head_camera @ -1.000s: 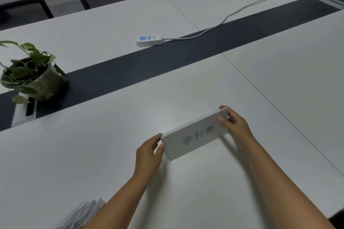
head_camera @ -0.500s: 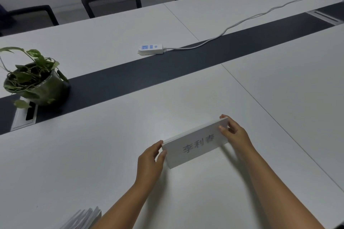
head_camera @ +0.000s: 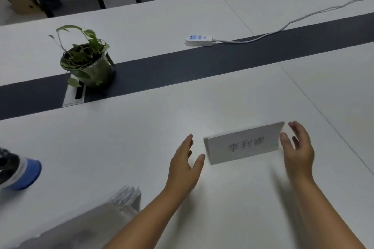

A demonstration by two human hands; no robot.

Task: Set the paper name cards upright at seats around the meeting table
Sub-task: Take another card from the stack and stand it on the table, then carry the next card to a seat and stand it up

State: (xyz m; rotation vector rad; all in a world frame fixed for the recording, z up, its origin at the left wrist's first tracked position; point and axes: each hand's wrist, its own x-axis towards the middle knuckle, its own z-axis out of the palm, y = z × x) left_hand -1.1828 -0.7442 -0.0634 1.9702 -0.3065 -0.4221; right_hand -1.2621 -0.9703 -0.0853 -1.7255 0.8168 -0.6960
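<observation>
Both forearms reach forward from 6 o'clock, bare; the left hand (head_camera: 185, 164) is at 7 o'clock of the right, fingers straight, thumb spread, holding nothing; the right hand (head_camera: 297, 152) is also relaxed, palm facing inward, fingers extended toward 12 o'clock.

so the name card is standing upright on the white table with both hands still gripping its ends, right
Not quite. The head view shows the name card standing upright on the white table, but neither hand grips it: the left hand and right hand are open, each just clear of an end.
</observation>
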